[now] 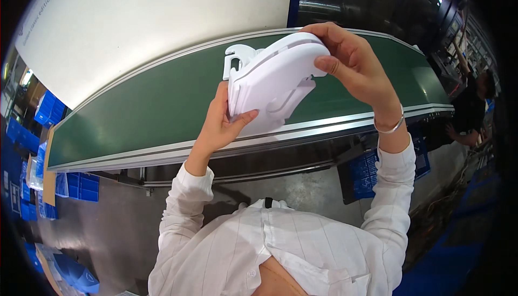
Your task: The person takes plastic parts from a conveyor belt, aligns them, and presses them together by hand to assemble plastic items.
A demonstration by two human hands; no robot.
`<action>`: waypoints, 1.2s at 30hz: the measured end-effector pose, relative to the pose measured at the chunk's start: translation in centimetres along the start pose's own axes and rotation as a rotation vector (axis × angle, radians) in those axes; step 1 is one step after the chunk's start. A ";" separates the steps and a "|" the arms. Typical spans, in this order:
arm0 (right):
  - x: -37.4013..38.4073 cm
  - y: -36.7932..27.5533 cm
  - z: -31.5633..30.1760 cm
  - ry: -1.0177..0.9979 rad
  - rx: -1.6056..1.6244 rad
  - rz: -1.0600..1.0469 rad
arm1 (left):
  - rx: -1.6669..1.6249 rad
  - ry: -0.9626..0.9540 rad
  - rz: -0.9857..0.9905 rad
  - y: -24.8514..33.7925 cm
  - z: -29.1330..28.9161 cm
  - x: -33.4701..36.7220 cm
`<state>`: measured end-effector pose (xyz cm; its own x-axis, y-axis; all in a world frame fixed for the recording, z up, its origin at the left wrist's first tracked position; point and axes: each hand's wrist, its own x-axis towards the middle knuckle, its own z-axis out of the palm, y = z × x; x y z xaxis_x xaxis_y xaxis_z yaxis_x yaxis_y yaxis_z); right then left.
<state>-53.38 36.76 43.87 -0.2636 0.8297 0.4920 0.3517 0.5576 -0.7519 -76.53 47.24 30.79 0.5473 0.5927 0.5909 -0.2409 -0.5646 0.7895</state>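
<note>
A white moulded plastic part (283, 75) with a rounded end and a hooked bracket at its far left side is held up over the green conveyor belt (145, 112). It looks like stacked or folded panels, tilted up toward the right; its exact kind cannot be told. My left hand (221, 120) grips its lower left edge, thumb lying on the near face and the other fingers mostly hidden behind. At the rounded upper right end, my right hand (353, 61) pinches the rim between thumb and fingers. A metal bangle (389, 124) circles my right wrist.
A large white panel (162, 21) stands along the belt's far side. Metal rails (135, 160) edge the belt. Several blue bins (81, 186) are on the left, and a blue crate (362, 174) sits below the belt. At the far right is another person (468, 112) in dark clothing.
</note>
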 end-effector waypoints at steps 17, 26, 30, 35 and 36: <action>-0.6 -0.8 1.3 0.034 0.185 -0.019 | -0.170 -0.042 -0.140 0.3 -0.5 -1.1; -1.2 -0.8 2.9 0.184 0.031 -0.029 | -0.134 -0.041 -0.222 0.0 -0.4 -1.6; -0.9 -1.0 2.3 0.087 0.140 0.031 | -0.271 -0.042 -0.206 -0.8 -0.5 -2.1; -1.7 0.2 3.9 0.112 0.353 0.039 | -0.470 -0.050 -0.210 -0.2 0.2 -1.9; -2.1 0.5 4.3 0.111 0.362 0.042 | -0.554 -0.028 -0.234 0.3 0.6 -1.7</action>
<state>-56.46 35.17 40.57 -0.1502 0.8605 0.4868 0.0146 0.4943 -0.8692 -77.08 45.71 29.89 0.6555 0.6455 0.3920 -0.4890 -0.0328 0.8717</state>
